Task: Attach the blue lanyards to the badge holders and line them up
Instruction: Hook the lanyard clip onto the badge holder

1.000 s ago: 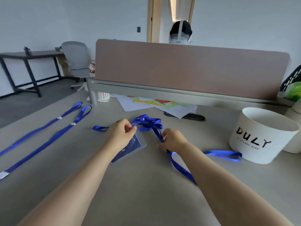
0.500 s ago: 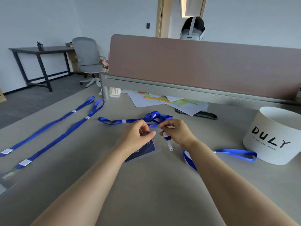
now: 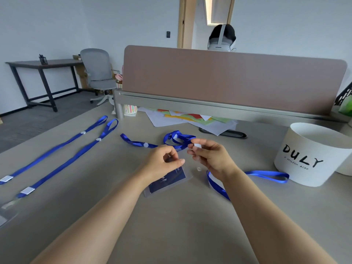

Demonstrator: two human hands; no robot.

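Though clear, holder (image 3: 187,179) around navy card (image 3: 168,181).

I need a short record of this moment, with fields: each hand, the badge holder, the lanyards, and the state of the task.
left hand: pinches the top edge of the badge holder, which is on the table
right hand: holds the white lanyard end above the table
joined: seemingly not yet
blue lanyard: runs under the right wrist toward the white tub
lined up: two lanyards lie side by side at left
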